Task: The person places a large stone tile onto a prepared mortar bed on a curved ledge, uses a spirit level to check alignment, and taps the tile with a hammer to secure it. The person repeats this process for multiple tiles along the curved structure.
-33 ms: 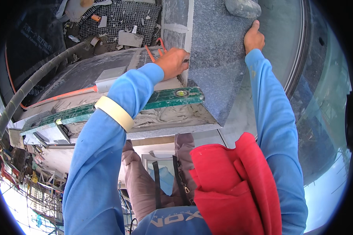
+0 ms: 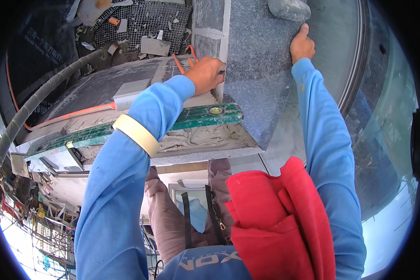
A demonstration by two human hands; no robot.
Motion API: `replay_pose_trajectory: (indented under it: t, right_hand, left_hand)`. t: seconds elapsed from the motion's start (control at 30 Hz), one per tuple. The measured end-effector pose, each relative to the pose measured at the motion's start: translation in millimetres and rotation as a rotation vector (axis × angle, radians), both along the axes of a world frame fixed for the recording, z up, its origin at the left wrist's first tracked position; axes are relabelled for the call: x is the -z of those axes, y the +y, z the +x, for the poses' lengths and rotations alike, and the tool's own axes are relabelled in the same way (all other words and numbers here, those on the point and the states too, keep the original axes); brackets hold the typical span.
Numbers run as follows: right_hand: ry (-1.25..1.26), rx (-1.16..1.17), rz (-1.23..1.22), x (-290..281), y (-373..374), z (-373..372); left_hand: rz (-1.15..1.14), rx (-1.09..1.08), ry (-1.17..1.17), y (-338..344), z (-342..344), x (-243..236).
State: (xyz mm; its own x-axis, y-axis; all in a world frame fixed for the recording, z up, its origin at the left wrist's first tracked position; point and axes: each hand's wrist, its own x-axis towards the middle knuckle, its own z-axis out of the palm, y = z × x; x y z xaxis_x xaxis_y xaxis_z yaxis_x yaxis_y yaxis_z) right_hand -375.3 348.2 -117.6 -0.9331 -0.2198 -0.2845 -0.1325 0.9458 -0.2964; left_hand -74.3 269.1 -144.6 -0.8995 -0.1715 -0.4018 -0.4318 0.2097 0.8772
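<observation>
Stone slab lies between my left hand, bent at its left edge, and my right hand, curled at its right; I cannot tell whether either grips it. A green level ends at its left edge; rightward, a bare pale surface reaches a window frame.

I've room over the slab until the rounded block at one o'clock. A green level bars nine to twelve.

Blue long-sleeved shirt with pale lettering, cream ring around left sleeve, red cloth, mauve trousers.
</observation>
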Motion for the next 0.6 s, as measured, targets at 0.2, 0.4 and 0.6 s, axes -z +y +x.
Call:
replay_pose_trajectory:
  t: [0.2, 0.4, 0.6]
  right_hand:
    - [0.02, 0.032, -0.026, 4.9, -1.3, 1.0]
    - [0.034, 0.022, -0.052, 11.7, 0.4, -6.3]
    - [0.039, 0.08, 0.027, 22.3, 3.3, -18.9]
  left_hand:
    - [-0.01, 0.064, -0.104, -2.8, -0.5, 0.0]
    - [-0.216, -0.035, -0.022, -18.1, 23.5, -19.1]
    - [-0.474, -0.258, 0.163, -9.4, 103.7, -108.4]
